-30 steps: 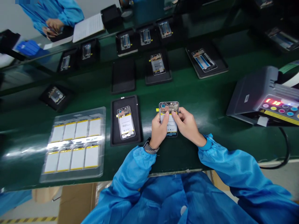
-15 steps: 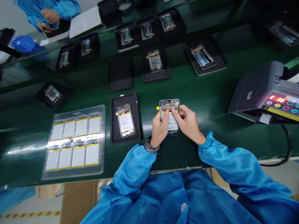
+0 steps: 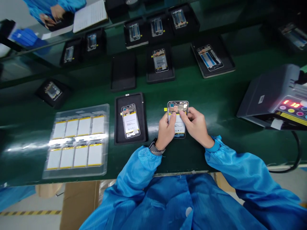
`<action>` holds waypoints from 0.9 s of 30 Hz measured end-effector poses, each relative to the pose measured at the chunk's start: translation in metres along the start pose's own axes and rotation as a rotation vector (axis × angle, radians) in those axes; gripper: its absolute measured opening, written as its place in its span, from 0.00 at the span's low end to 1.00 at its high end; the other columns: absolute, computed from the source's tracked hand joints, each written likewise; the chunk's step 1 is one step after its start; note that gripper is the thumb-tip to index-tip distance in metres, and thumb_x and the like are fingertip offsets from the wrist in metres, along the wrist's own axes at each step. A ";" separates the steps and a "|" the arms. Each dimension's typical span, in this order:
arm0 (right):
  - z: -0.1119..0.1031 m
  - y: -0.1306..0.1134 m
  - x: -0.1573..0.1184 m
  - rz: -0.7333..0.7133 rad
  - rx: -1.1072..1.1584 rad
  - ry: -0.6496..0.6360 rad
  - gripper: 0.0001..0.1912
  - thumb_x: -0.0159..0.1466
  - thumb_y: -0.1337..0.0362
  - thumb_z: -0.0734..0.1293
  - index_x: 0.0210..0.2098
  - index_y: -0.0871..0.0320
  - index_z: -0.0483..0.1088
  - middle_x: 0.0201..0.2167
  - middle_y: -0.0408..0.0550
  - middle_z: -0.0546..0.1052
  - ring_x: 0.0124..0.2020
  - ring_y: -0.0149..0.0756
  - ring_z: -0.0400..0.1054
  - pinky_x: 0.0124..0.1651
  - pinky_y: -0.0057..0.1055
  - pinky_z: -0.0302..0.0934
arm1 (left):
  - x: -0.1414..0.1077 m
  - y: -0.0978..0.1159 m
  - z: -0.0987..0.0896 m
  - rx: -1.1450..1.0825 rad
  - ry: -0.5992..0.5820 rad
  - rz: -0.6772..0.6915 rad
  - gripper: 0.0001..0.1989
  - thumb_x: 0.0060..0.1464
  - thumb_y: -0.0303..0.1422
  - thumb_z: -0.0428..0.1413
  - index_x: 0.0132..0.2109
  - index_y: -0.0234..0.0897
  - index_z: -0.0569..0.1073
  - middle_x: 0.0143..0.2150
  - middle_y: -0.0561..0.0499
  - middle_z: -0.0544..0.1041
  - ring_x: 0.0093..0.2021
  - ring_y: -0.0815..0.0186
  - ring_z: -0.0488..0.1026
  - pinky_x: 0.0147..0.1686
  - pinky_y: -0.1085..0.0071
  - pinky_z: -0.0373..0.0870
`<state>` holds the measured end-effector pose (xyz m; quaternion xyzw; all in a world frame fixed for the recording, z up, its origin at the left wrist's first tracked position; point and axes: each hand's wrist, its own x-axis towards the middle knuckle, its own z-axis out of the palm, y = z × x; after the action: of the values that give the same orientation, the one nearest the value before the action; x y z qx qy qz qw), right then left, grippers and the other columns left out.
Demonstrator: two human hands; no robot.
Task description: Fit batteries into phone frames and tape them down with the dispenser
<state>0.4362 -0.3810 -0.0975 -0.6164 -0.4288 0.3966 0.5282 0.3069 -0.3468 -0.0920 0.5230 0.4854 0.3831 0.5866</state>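
An open phone body (image 3: 179,125), with its circuit board and a white battery showing, is held between my two hands above the green bench. My left hand (image 3: 166,130) grips its left edge, thumb pressed over the top of the battery. On the other edge, my right hand (image 3: 196,125) closes round the side, and its thumb also rests near the battery's upper end. A yellow tab sticks out at the phone's upper left. To the left, a second open phone (image 3: 130,121) with a white battery lies in a black tray (image 3: 118,131).
A clear plastic tray (image 3: 107,140) of several white batteries lies at the left. Further back stand black trays with open phones, one phone (image 3: 210,58) showing blue strips. A grey machine (image 3: 266,92) with a red display stands right. A co-worker's hands (image 3: 57,12) are at upper left.
The view has shifted slightly. Both my hands keep hold of the phone with thumbs in about the same place. The co-worker's hands have moved a little.
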 end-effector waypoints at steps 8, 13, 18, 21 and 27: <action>0.002 0.001 -0.001 -0.021 -0.062 0.000 0.21 0.69 0.44 0.66 0.33 0.55 0.68 0.22 0.41 0.69 0.22 0.30 0.59 0.25 0.29 0.52 | 0.001 0.000 0.001 0.046 0.066 0.014 0.16 0.60 0.44 0.60 0.39 0.34 0.78 0.32 0.51 0.76 0.30 0.68 0.69 0.30 0.74 0.65; -0.001 0.000 -0.001 -0.065 -0.068 -0.044 0.18 0.72 0.48 0.64 0.38 0.56 0.70 0.22 0.40 0.69 0.22 0.30 0.59 0.25 0.28 0.51 | 0.002 -0.001 0.000 0.033 0.080 0.007 0.16 0.60 0.44 0.60 0.39 0.33 0.78 0.32 0.51 0.76 0.30 0.69 0.69 0.29 0.74 0.65; -0.002 -0.001 0.000 -0.112 -0.142 -0.021 0.15 0.71 0.51 0.64 0.38 0.57 0.71 0.21 0.39 0.70 0.21 0.29 0.58 0.25 0.29 0.50 | 0.001 0.000 0.000 0.033 0.075 0.035 0.16 0.59 0.45 0.61 0.37 0.33 0.77 0.31 0.51 0.76 0.30 0.69 0.69 0.29 0.74 0.65; -0.002 0.000 0.000 -0.113 -0.160 -0.021 0.15 0.71 0.52 0.65 0.37 0.57 0.70 0.20 0.39 0.70 0.20 0.29 0.57 0.25 0.29 0.49 | 0.002 0.000 0.000 0.045 0.085 0.044 0.16 0.59 0.44 0.61 0.36 0.34 0.77 0.30 0.52 0.75 0.29 0.69 0.68 0.29 0.74 0.64; -0.001 -0.002 -0.003 -0.135 -0.169 -0.009 0.14 0.71 0.53 0.64 0.36 0.56 0.69 0.20 0.39 0.70 0.20 0.28 0.57 0.25 0.28 0.48 | 0.003 0.004 -0.002 0.055 0.099 0.051 0.16 0.58 0.44 0.62 0.32 0.34 0.76 0.27 0.53 0.74 0.28 0.69 0.66 0.28 0.74 0.63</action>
<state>0.4359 -0.3837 -0.0951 -0.6265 -0.5036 0.3253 0.4981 0.3063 -0.3428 -0.0888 0.5317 0.5107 0.4096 0.5373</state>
